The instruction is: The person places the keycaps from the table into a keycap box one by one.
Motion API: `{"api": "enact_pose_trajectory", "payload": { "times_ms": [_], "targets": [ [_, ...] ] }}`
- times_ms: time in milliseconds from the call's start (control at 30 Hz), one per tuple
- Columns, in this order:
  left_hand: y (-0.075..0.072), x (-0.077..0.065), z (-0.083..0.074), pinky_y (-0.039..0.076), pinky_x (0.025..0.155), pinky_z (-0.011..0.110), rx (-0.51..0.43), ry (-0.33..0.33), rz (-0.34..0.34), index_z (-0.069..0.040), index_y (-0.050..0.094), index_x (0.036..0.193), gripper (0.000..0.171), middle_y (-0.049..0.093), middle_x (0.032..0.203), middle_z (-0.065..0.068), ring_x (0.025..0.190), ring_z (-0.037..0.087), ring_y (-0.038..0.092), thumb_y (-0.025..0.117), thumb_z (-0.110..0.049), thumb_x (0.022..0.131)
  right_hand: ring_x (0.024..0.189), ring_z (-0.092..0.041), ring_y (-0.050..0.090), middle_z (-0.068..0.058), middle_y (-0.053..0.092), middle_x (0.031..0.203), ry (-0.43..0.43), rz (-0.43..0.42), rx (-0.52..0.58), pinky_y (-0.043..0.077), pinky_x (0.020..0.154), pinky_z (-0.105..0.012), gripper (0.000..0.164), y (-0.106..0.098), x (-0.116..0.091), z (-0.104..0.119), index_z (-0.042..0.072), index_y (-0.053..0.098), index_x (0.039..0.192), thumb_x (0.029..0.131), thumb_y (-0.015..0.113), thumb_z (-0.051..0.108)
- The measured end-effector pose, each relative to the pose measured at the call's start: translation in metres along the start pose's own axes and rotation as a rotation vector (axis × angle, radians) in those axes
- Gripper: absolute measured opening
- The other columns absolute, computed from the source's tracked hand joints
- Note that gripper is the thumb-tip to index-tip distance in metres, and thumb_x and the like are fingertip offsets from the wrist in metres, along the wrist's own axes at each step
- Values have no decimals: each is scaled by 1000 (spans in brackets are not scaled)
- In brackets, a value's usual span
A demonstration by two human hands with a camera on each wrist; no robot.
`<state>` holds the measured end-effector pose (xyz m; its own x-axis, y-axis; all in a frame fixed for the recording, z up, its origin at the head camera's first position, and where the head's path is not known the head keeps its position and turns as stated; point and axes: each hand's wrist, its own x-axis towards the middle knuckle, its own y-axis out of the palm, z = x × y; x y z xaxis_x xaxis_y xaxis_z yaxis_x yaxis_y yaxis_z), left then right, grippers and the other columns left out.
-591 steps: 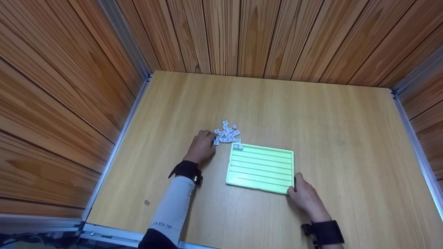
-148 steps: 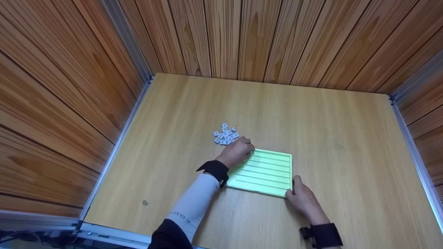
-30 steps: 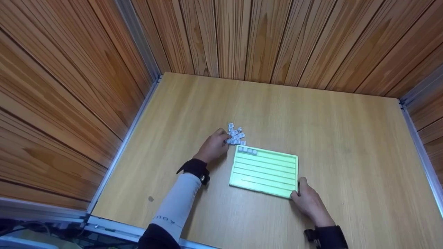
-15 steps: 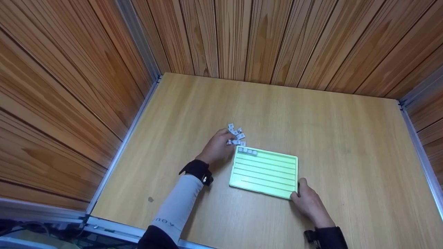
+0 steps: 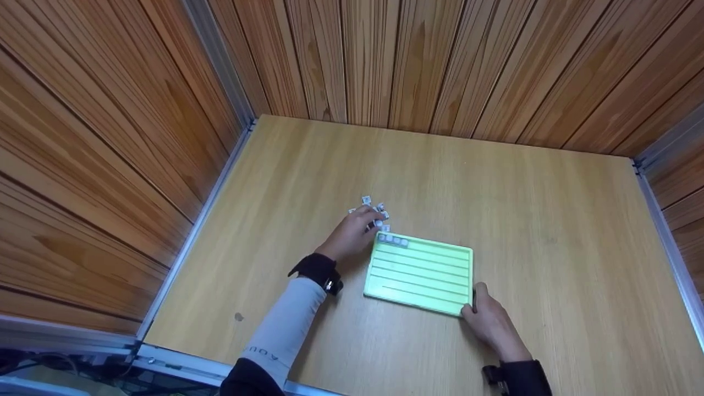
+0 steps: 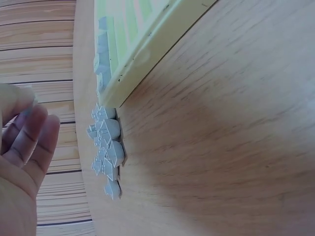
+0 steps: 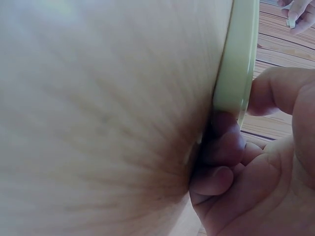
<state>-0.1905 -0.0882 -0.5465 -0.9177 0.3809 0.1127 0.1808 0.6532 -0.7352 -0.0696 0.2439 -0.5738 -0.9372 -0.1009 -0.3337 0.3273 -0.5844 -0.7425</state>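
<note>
A light green ridged tray [image 5: 418, 280] lies on the table, with several small pale grey keycaps [image 5: 393, 240] lined up at the left end of its top row. Loose keycaps [image 6: 110, 132] are heaped just beyond its far left corner. Above that heap, my left hand [image 5: 352, 234] pinches one small keycap [image 7: 292, 23] between thumb and fingers; its face is too small to read. My right hand [image 5: 492, 324] grips the tray's near right corner, thumb [image 7: 273, 91] on the rim and the other fingers curled low against the side.
The wooden table [image 5: 550, 264] extends around the tray. Wood-plank walls [image 5: 418, 66] rise at the back and sides, with a metal rail [image 5: 187, 368] along the front left edge.
Over the last second my left hand moves right across the heap and lifts a keycap. Since the oldest frame, the tray's row has grown from two keycaps to several. My right hand stays put.
</note>
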Motion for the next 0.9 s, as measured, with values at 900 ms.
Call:
{"api": "enact_pose_trajectory", "payload": {
  "times_ms": [900],
  "targets": [
    [11, 1, -4, 52, 82, 24, -37, 70, -8, -5, 70, 106, 13, 63, 108, 5, 95, 14, 61, 66, -14, 98, 72, -23, 45, -7, 44, 82, -16, -27, 6, 35, 57, -33, 27, 1, -1, -1, -1, 41, 114, 92, 54, 8]
  ]
}}
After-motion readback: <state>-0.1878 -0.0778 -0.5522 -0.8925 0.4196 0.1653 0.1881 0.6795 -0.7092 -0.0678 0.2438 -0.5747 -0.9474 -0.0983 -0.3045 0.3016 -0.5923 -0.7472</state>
